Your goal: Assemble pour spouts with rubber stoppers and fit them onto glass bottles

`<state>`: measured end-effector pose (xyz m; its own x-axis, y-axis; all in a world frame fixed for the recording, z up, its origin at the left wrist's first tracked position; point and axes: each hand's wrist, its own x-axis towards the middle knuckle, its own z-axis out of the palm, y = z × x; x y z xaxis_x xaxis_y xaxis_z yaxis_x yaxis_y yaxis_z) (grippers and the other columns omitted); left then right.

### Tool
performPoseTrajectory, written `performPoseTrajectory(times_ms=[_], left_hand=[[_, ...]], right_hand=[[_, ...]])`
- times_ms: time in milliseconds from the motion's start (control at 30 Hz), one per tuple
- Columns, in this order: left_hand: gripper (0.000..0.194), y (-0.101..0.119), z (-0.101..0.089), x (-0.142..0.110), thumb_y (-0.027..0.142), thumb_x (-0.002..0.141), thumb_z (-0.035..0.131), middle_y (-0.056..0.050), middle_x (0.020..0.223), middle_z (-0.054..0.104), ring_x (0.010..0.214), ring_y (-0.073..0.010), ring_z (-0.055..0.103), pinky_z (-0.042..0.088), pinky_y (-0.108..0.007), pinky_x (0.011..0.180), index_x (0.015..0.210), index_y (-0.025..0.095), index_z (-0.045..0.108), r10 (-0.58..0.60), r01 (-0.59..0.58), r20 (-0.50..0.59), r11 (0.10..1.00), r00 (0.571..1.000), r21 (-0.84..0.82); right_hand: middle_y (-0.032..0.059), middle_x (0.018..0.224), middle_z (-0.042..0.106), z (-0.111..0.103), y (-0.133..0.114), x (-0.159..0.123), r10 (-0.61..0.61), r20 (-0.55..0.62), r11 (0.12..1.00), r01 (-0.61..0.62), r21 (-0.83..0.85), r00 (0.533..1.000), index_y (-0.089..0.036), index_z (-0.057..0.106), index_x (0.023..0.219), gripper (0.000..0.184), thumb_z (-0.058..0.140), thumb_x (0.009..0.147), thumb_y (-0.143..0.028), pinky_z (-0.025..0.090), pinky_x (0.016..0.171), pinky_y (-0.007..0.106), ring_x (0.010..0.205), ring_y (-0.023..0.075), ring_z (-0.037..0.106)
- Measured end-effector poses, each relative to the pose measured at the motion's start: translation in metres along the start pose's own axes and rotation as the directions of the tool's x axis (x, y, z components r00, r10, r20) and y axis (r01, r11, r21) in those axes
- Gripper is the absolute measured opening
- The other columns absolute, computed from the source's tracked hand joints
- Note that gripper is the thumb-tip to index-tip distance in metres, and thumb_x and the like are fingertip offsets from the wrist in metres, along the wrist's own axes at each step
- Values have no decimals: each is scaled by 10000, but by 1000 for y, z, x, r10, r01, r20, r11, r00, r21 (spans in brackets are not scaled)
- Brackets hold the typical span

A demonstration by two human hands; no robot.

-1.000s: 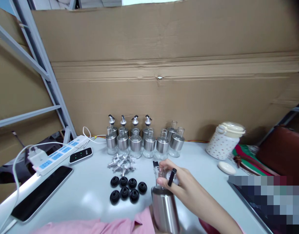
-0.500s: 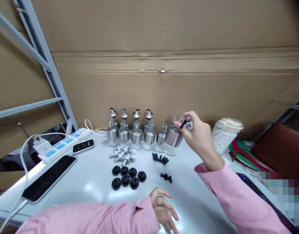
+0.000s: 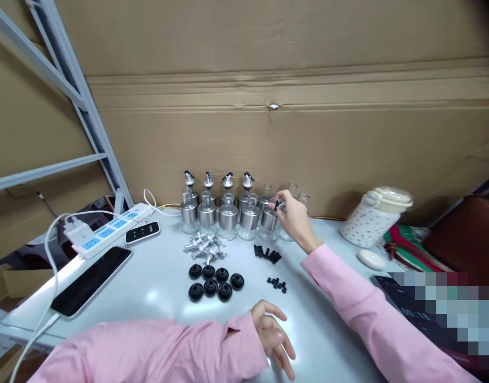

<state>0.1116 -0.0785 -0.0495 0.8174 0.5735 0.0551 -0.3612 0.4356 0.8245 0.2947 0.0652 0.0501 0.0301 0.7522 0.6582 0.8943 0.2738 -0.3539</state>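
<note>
My right hand [image 3: 294,215] is closed on a pour spout [image 3: 278,204] with a black flap and silvery body. Its fingertips are at the neck of a glass bottle [image 3: 270,219] with a steel sleeve, standing at the right of the front row; whether they grip the neck too is hidden. My left hand [image 3: 273,336] hovers over the near table with fingers apart, holding nothing. Nearest to it are small black caps [image 3: 276,284] and black stoppers [image 3: 224,291]. Beyond lie black flap pieces [image 3: 267,254] and a heap of silvery spouts [image 3: 206,247].
Several bottles with fitted pour spouts [image 3: 228,180] stand behind the front row, against a cardboard wall [image 3: 244,143]. A power strip [image 3: 114,231], a small black device [image 3: 142,232] and a phone [image 3: 91,282] are at left. At right stand a dotted white flask [image 3: 366,221] and a white oval object [image 3: 371,259].
My right hand has carried a bottle and the pour spout from near my body to the row at the back. My left hand has come into view, open over the table.
</note>
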Motion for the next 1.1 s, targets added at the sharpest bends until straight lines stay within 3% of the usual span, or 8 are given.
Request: performPoseTrajectory(times_ms=[200,333,433,533,633,767,933,1100], left_hand=[[570,-24,-9,11,560,608,691,23,593,599,395,-117,592,398,-161,384,859,165,364,34,-36,-32,998,999,-56],[499,-23,-10,10,502,677,672,4,649,619,443,-122,622,418,-158,409,882,162,369,55,-55,-4,995,998,-77],[442,-17,-11,8,466,736,636,-6,696,631,511,-120,650,440,-156,452,916,159,373,30,-27,38,996,999,-85],[481,-20,-15,11,512,713,633,6,658,626,476,-136,641,438,-163,423,900,173,349,47,-40,57,993,997,-111],[538,-24,-18,15,557,670,643,25,629,614,437,-146,626,427,-166,391,897,191,322,38,-35,24,992,999,-117],[595,-21,-18,17,526,605,711,34,749,606,445,-138,625,428,-179,413,932,225,315,82,-92,-125,993,989,-79],[746,-10,-15,14,485,458,792,41,663,577,387,-117,570,409,-198,400,954,204,311,94,-88,-311,996,946,35],[555,14,-7,3,362,502,768,34,640,538,562,-129,571,425,-237,530,894,142,443,144,-20,-321,932,936,362]], right_hand=[[108,940,604,15,8,2,11,9,996,-11,85,1000,-175,456,1020,230,440,822,-292,402,691,314,781,213,567],[142,1047,499,6,0,-5,-69,-179,989,92,119,981,-150,440,1003,323,501,791,-386,407,794,355,967,241,497],[103,917,473,-11,-12,-24,-131,-271,981,165,104,954,-165,457,856,277,481,793,-433,419,753,346,880,220,490],[26,702,508,-25,-25,-53,-242,-81,954,252,160,967,-183,471,777,238,455,828,-415,405,585,264,613,142,497],[14,632,576,-28,-34,-82,-405,54,898,386,211,913,-172,514,817,268,518,811,-440,391,527,232,527,120,525],[5,576,599,-21,-43,-103,-484,149,865,447,226,862,-152,548,945,414,460,820,-537,374,491,224,464,114,524],[-19,469,528,-18,-52,-111,-617,145,777,569,268,774,-151,562,765,402,417,852,-516,294,443,226,403,94,448],[-31,434,481,-20,-63,-116,-715,71,689,684,241,695,-167,530,614,420,457,838,-515,249,452,245,383,79,364]])
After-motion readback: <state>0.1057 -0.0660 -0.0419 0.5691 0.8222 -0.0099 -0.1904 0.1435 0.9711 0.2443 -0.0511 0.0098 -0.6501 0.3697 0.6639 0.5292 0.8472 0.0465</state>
